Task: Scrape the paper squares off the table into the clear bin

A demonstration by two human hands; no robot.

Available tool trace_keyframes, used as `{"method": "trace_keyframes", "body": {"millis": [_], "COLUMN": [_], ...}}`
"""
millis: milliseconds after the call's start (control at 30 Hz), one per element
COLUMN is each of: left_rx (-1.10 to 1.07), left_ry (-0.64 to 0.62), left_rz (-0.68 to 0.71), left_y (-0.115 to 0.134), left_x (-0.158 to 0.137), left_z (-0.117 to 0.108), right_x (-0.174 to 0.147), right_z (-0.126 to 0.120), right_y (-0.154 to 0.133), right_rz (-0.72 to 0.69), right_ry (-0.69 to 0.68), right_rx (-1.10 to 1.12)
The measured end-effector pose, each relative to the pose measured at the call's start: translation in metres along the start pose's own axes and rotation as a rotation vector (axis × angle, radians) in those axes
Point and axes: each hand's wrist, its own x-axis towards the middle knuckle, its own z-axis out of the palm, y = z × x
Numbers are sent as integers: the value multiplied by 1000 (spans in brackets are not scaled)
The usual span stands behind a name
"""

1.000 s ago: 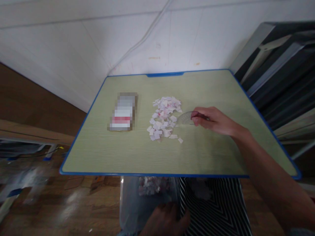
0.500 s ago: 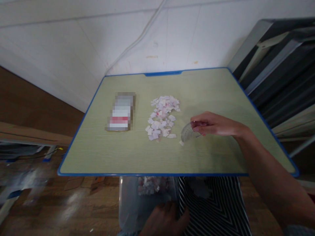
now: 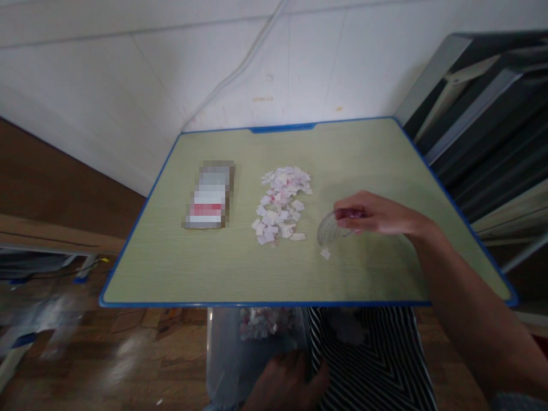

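Note:
My right hand [image 3: 363, 212] is closed on a clear, curved protractor [image 3: 329, 229], held tilted over the right half of the table. Just below its lower edge lies a small paper scrap [image 3: 325, 253]. To the left is a loose pile of small white and pinkish paper pieces [image 3: 285, 182], spread toward the near side. Under the table's front edge, my left hand [image 3: 285, 377] grips the right side of a translucent plastic bin [image 3: 216, 359], fingers curled and thumb apart across the rim. More paper pieces [image 3: 263, 321] lie inside the bin.
The pale green table [image 3: 171, 274] has a blue rim. A pixelated phone-shaped object [image 3: 209, 197] lies on its left side. Behind stands a white wall [image 3: 321, 63] with a cable [image 3: 233, 74]. Dark folded frames [image 3: 492, 114] lean at the right. Striped cloth [image 3: 385, 359] covers my lap.
My right hand and the protractor have shifted slightly right. The small scrap has moved right and nearer to me, and shows more fully. My left hand stays in place.

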Motion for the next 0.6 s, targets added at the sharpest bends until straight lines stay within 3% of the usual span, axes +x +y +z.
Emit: {"method": "trace_keyframes", "body": {"millis": [133, 300, 467, 600], "left_rx": [-2, -3, 5, 11], "left_ry": [-35, -8, 49, 19], "left_rz": [-15, -13, -14, -13], "left_y": [0, 1, 0, 0], "left_x": [0, 2, 3, 3], "left_z": [-2, -3, -2, -2], "right_x": [5, 8, 9, 10], "right_z": [8, 16, 16, 19], "right_y": [-1, -3, -5, -7], "right_rz": [3, -6, -16, -43], "right_ry": [113, -62, 55, -69], "right_rx": [32, 113, 81, 65]}}
